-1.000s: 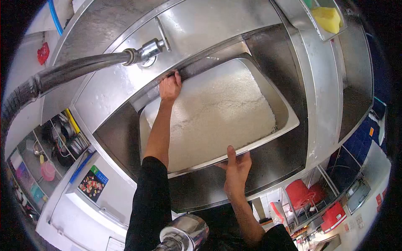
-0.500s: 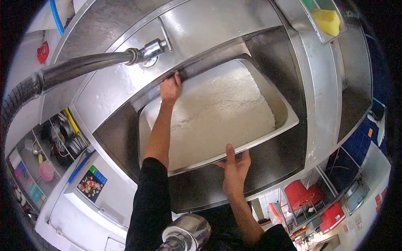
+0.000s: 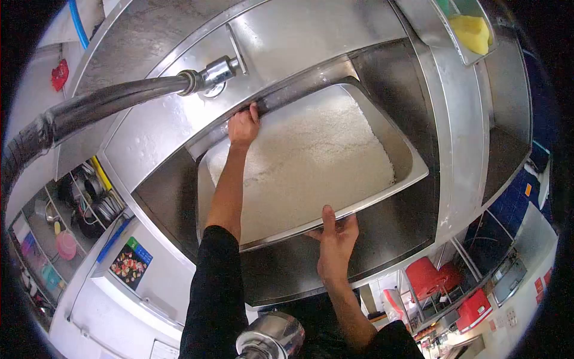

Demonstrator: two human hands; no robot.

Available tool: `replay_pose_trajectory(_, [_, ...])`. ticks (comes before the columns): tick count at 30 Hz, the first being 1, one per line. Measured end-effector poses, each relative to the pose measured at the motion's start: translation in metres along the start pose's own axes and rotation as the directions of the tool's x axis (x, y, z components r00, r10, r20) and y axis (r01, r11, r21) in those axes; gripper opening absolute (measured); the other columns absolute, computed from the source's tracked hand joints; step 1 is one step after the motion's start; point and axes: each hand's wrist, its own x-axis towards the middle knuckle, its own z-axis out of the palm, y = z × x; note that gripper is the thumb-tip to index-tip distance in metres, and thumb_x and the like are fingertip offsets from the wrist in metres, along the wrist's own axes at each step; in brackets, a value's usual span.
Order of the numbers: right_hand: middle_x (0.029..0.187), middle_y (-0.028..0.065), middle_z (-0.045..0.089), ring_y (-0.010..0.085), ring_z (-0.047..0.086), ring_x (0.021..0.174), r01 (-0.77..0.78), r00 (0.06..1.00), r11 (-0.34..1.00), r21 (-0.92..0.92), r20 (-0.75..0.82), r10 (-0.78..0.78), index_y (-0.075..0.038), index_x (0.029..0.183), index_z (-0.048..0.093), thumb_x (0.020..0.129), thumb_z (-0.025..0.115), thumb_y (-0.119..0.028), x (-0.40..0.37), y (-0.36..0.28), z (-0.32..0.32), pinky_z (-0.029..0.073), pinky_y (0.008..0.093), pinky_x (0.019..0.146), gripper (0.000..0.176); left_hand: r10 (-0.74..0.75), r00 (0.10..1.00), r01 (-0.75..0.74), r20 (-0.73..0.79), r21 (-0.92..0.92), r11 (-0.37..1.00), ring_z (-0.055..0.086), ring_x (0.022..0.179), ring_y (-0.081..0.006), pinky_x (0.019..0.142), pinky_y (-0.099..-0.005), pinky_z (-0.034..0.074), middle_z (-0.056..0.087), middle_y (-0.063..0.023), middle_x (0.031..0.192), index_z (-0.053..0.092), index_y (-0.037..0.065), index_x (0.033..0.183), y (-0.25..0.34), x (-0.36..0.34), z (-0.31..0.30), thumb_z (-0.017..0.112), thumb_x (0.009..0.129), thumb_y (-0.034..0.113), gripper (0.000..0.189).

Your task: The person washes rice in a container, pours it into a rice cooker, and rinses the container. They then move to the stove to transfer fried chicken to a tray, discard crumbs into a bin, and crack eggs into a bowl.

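A deep rectangular metal tray [image 3: 409, 175] lies at a slant inside a steel sink. White grains that look like rice [image 3: 311, 167] cover most of its bottom, apparently under cloudy water. At the far long rim, my left hand [image 3: 243, 127] is closed with its fingertips curled over the edge and partly hidden. My right hand [image 3: 337, 242] grips the near long rim, thumb on top and fingers underneath. Both hands are on the same tray.
The sink [image 3: 388, 224] surrounds the tray with its walls. A tap with a thick hose [image 3: 119, 99] crosses the upper left. Another metal fitting [image 3: 272, 335] is close at the bottom. A yellow sponge-like piece [image 3: 470, 34] sits in a holder at upper right.
The tray's right end has shifted very slightly to the right. Both hands keep the same hold on its rims.
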Motion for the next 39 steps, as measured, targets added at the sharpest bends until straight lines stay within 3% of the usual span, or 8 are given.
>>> replay_pose_trajectory(8, [0.106, 0.0092, 0.055, 0.0162, 0.059, 0.090, 0.025, 0.999, 0.999, 0.026, 0.045, -0.026, -0.001, 0.119, 0.046, 0.091, 0.060, -0.022, -0.003, 0.000, -0.005, 0.060, 0.0315, 0.063, 0.037, 0.008, 0.999, -0.008, -0.044, -0.014, 1.000, 0.061, 0.063, -0.0439, 0.063, -0.0517, 0.051, 0.061, -0.0251, 0.064, 0.064, 0.001, 0.062, -0.005, 0.001, 0.003, 0.042, 0.094, 0.035, 0.052])
replay_pose_trajectory(17, [0.104, 0.0117, 0.057, 0.0206, 0.061, 0.087, -0.047, 0.999, 0.997, -0.057, -0.030, 0.045, 0.003, 0.116, 0.047, 0.091, 0.058, -0.018, 0.021, 0.091, -0.096, 0.060, 0.0381, 0.068, 0.034, -0.092, 0.962, 0.090, 0.257, 0.021, 0.996, 0.061, 0.066, -0.0451, 0.064, -0.0524, 0.050, 0.060, -0.0270, 0.067, 0.066, 0.000, 0.065, 0.016, -0.026, -0.050, 0.040, 0.094, 0.040, 0.056])
replay_pose_trajectory(19, [0.094, 0.0119, 0.061, 0.0194, 0.060, 0.086, -0.118, 0.987, 0.989, -0.093, -0.117, 0.107, 0.004, 0.112, 0.051, 0.088, 0.058, -0.010, 0.019, 0.086, -0.096, 0.054, 0.0315, 0.066, 0.029, -0.029, 0.954, 0.026, 0.297, 0.014, 1.000, 0.061, 0.067, -0.0453, 0.065, -0.0530, 0.049, 0.060, -0.0276, 0.067, 0.065, -0.001, 0.065, 0.017, -0.032, -0.066, 0.038, 0.094, 0.042, 0.058])
replay_pose_trajectory(20, [0.091, 0.0133, 0.063, 0.0201, 0.061, 0.082, -0.001, 0.997, 0.977, -0.213, -0.082, -0.017, 0.004, 0.109, 0.055, 0.084, 0.061, -0.011, 0.015, 0.084, -0.101, 0.050, 0.0325, 0.068, 0.029, -0.085, 0.916, 0.057, 0.392, 0.084, 0.995, 0.062, 0.069, -0.0448, 0.067, -0.0527, 0.049, 0.060, -0.0274, 0.068, 0.065, -0.002, 0.067, -0.015, -0.039, -0.044, 0.038, 0.093, 0.042, 0.058])
replay_pose_trajectory(21, [0.089, 0.0143, 0.064, 0.0217, 0.061, 0.078, 0.180, 0.954, 0.895, -0.409, -0.150, -0.260, 0.003, 0.104, 0.059, 0.081, 0.062, -0.011, 0.025, 0.112, -0.113, 0.049, 0.0356, 0.071, 0.028, -0.047, 0.942, 0.045, 0.331, 0.015, 0.999, 0.062, 0.069, -0.0437, 0.066, -0.0520, 0.048, 0.059, -0.0279, 0.068, 0.065, -0.003, 0.069, 0.014, -0.040, -0.086, 0.037, 0.093, 0.042, 0.058])
replay_pose_trajectory(26, [0.083, 0.0130, 0.065, 0.0205, 0.061, 0.074, 0.183, 0.974, 0.922, -0.342, -0.067, -0.218, 0.004, 0.097, 0.059, 0.078, 0.062, -0.010, -0.058, 0.047, -0.119, 0.048, 0.0350, 0.068, 0.024, -0.015, 0.980, 0.070, 0.200, -0.272, 0.960, 0.060, 0.064, -0.0442, 0.057, -0.0493, 0.043, 0.056, -0.0276, 0.064, 0.060, -0.005, 0.068, 0.007, -0.072, -0.183, 0.038, 0.095, 0.033, 0.052])
replay_pose_trajectory(30, [0.073, 0.0076, 0.060, 0.0142, 0.055, 0.066, 0.119, 0.990, 0.967, -0.227, -0.048, -0.133, 0.004, 0.091, 0.059, 0.078, 0.061, -0.009, -0.109, -0.012, -0.139, 0.046, 0.0306, 0.061, 0.018, 0.021, 0.988, -0.013, 0.152, -0.054, 0.998, 0.055, 0.049, -0.0393, 0.053, -0.0467, 0.042, 0.052, -0.0228, 0.053, 0.053, -0.003, 0.055, 0.069, -0.090, -0.277, 0.042, 0.096, 0.027, 0.052])
replay_pose_trajectory(39, [0.078, 0.0085, 0.063, 0.0149, 0.056, 0.069, 0.349, 0.926, 0.928, -0.128, -0.105, -0.362, 0.003, 0.098, 0.060, 0.079, 0.059, -0.010, -0.145, -0.044, -0.226, 0.046, 0.0307, 0.063, 0.023, 0.044, 0.999, -0.032, 0.024, -0.392, 0.920, 0.054, 0.062, -0.0271, 0.065, -0.0422, 0.042, 0.062, -0.0128, 0.071, 0.059, -0.003, 0.082, 0.168, -0.132, -0.332, 0.045, 0.096, 0.033, 0.041])
